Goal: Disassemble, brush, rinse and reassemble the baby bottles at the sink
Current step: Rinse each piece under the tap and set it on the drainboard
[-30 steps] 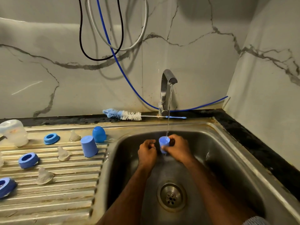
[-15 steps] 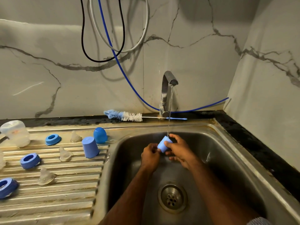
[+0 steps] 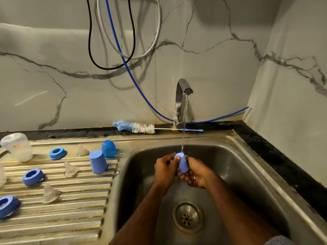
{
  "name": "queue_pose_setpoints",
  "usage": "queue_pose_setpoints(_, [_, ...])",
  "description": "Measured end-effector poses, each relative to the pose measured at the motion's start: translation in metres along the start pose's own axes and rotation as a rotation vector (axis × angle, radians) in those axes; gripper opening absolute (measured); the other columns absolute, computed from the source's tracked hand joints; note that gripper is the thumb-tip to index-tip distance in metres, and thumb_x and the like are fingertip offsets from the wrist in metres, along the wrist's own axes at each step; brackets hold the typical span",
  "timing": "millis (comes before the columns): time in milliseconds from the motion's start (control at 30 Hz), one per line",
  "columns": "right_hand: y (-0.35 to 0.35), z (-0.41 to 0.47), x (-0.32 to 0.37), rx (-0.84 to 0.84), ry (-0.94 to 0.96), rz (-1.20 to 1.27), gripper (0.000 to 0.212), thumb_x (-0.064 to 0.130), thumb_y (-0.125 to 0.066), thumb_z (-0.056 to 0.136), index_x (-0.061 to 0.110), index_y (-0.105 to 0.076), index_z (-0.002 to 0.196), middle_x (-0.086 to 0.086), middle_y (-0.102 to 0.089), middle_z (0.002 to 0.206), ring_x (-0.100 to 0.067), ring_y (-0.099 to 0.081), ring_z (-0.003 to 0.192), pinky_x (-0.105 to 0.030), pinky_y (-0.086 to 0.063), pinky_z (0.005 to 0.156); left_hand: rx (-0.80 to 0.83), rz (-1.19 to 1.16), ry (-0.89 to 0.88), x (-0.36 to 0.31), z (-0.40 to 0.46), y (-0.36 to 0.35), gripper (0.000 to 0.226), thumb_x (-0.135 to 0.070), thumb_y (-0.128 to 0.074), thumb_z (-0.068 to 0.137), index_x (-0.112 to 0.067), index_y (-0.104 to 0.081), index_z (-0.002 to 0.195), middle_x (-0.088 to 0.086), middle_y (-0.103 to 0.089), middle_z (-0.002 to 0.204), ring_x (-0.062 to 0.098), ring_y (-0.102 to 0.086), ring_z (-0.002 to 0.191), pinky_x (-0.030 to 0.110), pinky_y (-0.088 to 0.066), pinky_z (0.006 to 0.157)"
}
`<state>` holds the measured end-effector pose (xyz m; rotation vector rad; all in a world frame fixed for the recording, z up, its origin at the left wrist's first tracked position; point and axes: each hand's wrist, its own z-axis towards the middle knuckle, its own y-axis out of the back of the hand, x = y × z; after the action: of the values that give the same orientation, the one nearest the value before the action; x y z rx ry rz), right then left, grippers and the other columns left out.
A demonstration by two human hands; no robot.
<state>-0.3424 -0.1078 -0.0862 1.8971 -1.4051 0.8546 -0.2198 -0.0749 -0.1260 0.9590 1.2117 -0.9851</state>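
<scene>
- Both hands hold a blue cap [image 3: 182, 163] over the sink [image 3: 247, 174], closed end up under the tap's [image 3: 182, 101] thin stream, likely so water sheets down its outside.
- The left hand [image 3: 165, 169] pinches the cap near its top; the right hand [image 3: 196, 175] cups it from below and the right. Both grips are closed on it, steadying a wet, slippery piece.
- On the ribbed worktop [image 3: 62, 218] to the left lie rings [image 3: 32, 176], clear teats [image 3: 70, 170], another cap [image 3: 98, 161], a dome [image 3: 108, 148] and a bottle [image 3: 16, 146], spread apart, presumably to drain.
- The brush [image 3: 136, 127] lies idle along the far ledge behind the sink, within reach.
</scene>
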Motion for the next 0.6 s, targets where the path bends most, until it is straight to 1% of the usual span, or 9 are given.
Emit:
queue_pose_setpoints(100, [0.001, 0.002, -0.002, -0.092, 0.021, -0.109, 0.063, 0.058, -0.035, 0.102, 0.007, -0.064, 0.081, -0.004, -0.056, 0.048, -0.012, -0.044, 0.044, -0.022, -0.033, 0.045, -0.014, 0.047, 0.020, 0.000, 0.000, -0.001, 0.030, -0.026, -0.057, 0.102, -0.022, -0.061, 0.132, 0.007, -0.072, 0.109, 0.016, -0.073, 0.086, 0.027, -0.062, 0.070])
queue_pose_setpoints(167, [0.001, 0.007, -0.002, -0.171, 0.076, -0.180, 0.060, 0.056, -0.038, 0.102, 0.005, -0.064, 0.083, -0.006, -0.056, 0.050, -0.013, -0.044, 0.040, -0.021, -0.033, 0.042, -0.028, 0.105, 0.014, 0.002, 0.001, -0.002, 0.029, -0.023, -0.054, 0.104, -0.020, -0.064, 0.131, 0.009, -0.073, 0.109, 0.018, -0.072, 0.089, 0.024, -0.060, 0.071])
queue_pose_setpoints(267, [0.000, 0.017, -0.002, -0.261, 0.212, -0.215, 0.053, 0.050, -0.046, 0.101, 0.002, -0.066, 0.090, -0.013, -0.064, 0.057, -0.019, -0.053, 0.040, -0.022, -0.040, 0.042, -0.072, 0.150, 0.032, 0.001, 0.001, -0.001, 0.025, -0.022, -0.056, 0.102, -0.019, -0.072, 0.122, 0.008, -0.076, 0.103, 0.018, -0.072, 0.090, 0.035, -0.062, 0.080])
queue_pose_setpoints(300, [-0.002, 0.020, -0.002, -0.291, 0.259, -0.231, 0.051, 0.050, -0.049, 0.100, 0.003, -0.066, 0.090, -0.015, -0.067, 0.059, -0.023, -0.059, 0.043, -0.025, -0.046, 0.044, -0.083, 0.154, 0.039, 0.002, 0.002, 0.000, 0.024, -0.024, -0.059, 0.100, -0.019, -0.074, 0.118, 0.006, -0.077, 0.101, 0.018, -0.073, 0.090, 0.040, -0.062, 0.082])
queue_pose_setpoints(367, [-0.004, 0.024, -0.003, -0.323, 0.332, -0.255, 0.043, 0.048, -0.053, 0.099, 0.010, -0.067, 0.085, -0.018, -0.071, 0.064, -0.028, -0.068, 0.053, -0.031, -0.054, 0.050, -0.104, 0.149, 0.072, 0.003, 0.004, 0.000, 0.022, -0.025, -0.065, 0.095, -0.020, -0.076, 0.113, 0.005, -0.077, 0.097, 0.019, -0.074, 0.087, 0.045, -0.062, 0.079])
queue_pose_setpoints(467, [-0.005, 0.025, -0.003, -0.279, 0.409, -0.197, 0.025, 0.038, -0.058, 0.099, 0.017, -0.069, 0.091, -0.018, -0.072, 0.075, -0.027, -0.067, 0.059, -0.039, -0.058, 0.060, -0.153, 0.200, 0.078, 0.009, 0.007, 0.002, 0.015, -0.029, -0.069, 0.084, -0.016, -0.074, 0.089, 0.001, -0.075, 0.082, 0.022, -0.072, 0.080, 0.049, -0.061, 0.076])
queue_pose_setpoints(533, [-0.003, 0.021, -0.001, -0.204, 0.457, -0.132, 0.009, 0.027, -0.063, 0.097, 0.019, -0.068, 0.096, -0.011, -0.070, 0.089, -0.024, -0.067, 0.074, -0.041, -0.058, 0.065, -0.126, 0.245, 0.069, 0.012, 0.006, 0.000, 0.025, -0.032, -0.068, 0.079, -0.008, -0.068, 0.075, 0.006, -0.071, 0.072, 0.029, -0.069, 0.074, 0.050, -0.060, 0.073])
queue_pose_setpoints(567, [-0.003, 0.018, 0.002, -0.169, 0.485, -0.132, 0.006, 0.022, -0.065, 0.096, 0.021, -0.065, 0.102, -0.006, -0.068, 0.098, -0.023, -0.067, 0.086, -0.041, -0.060, 0.067, -0.094, 0.268, 0.066, 0.009, 0.004, -0.001, 0.025, -0.029, -0.069, 0.081, -0.006, -0.067, 0.073, 0.008, -0.070, 0.071, 0.030, -0.068, 0.072, 0.047, -0.060, 0.072])
queue_pose_setpoints(600, [-0.004, 0.016, 0.005, -0.145, 0.516, -0.152, 0.018, 0.019, -0.067, 0.094, 0.023, -0.062, 0.111, -0.002, -0.064, 0.106, -0.023, -0.065, 0.095, -0.037, -0.061, 0.068, -0.075, 0.288, 0.060, 0.006, 0.002, -0.001, 0.022, -0.023, -0.070, 0.085, -0.005, -0.068, 0.073, 0.009, -0.070, 0.071, 0.027, -0.066, 0.069, 0.043, -0.058, 0.071])
